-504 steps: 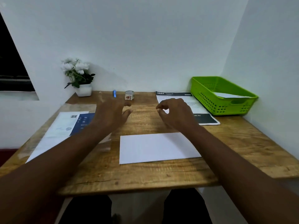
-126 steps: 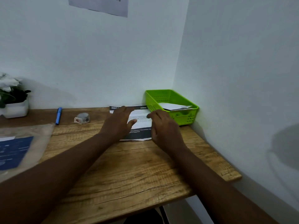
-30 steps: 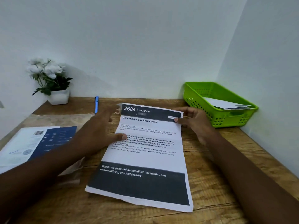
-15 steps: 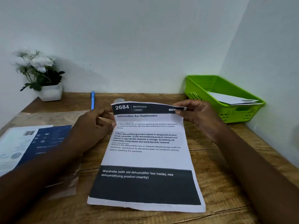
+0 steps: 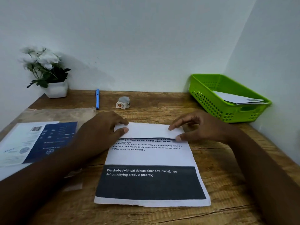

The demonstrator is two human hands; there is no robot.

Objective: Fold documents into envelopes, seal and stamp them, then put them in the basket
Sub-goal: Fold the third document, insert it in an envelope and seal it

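A printed document (image 5: 151, 159) with a black band lies on the wooden desk (image 5: 219, 168) in front of me. Its top part is folded down toward me, showing a white back. My left hand (image 5: 103, 129) pinches the fold's left corner and my right hand (image 5: 196, 125) pinches its right corner. A roll of stamps (image 5: 123, 102) sits behind the paper. The green basket (image 5: 211, 101) stands at the back right, with a white envelope (image 5: 238, 99) inside.
A clear plastic packet with a blue and white printed sheet (image 5: 37, 140) lies at the left. A blue pen (image 5: 97, 99) and a white pot of flowers (image 5: 53, 82) stand at the back left. Walls close the back and right sides.
The document's top edge, lifted by both hands half a second ago, has been folded down over the text. The black header is now hidden under the fold.
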